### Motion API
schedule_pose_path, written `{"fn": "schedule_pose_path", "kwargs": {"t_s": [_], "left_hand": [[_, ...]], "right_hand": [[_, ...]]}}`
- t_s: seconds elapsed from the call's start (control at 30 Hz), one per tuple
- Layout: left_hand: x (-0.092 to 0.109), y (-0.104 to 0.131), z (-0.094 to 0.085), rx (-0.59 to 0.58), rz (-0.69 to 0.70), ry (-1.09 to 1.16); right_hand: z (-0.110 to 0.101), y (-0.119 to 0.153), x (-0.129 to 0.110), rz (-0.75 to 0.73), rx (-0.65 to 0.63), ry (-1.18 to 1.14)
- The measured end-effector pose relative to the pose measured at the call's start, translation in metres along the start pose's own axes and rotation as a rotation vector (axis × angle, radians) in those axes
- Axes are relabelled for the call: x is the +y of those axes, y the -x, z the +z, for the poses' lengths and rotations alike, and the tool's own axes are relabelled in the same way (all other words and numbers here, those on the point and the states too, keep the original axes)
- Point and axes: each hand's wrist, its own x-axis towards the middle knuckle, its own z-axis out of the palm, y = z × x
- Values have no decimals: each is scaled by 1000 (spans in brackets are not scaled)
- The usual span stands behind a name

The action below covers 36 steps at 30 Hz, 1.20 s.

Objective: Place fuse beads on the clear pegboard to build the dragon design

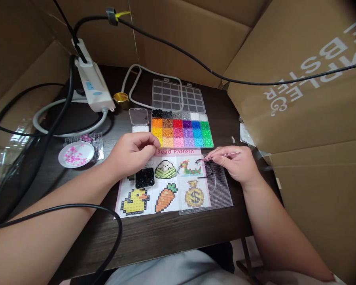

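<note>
White rectangular plastic power strip [93, 85], upper left. Black cable [213, 73] with yellow tie [122, 15] across top. Brown cardboard wall [308, 134], white lettering [332, 48], right side.

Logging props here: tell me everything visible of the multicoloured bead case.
The bead case looks like clear plastic, gridded and filled with small beads sorted by colour, including black, orange, red, purple and green. It lies flat on the dark table, lid open on its far side. The left hand overlaps its near left corner in view; contact is unclear.
</note>
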Motion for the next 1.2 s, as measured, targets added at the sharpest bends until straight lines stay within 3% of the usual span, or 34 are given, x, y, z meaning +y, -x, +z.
{"fn": "schedule_pose_path", "kwargs": {"t_s": [0.8,1.2], "left_hand": [[1,0,0,3,1,10],[-1,0,0,2,10,7]], "right_hand": [[2,0,-2,-13,17,1],[2,2,-1,-15,-41,-6]]}}
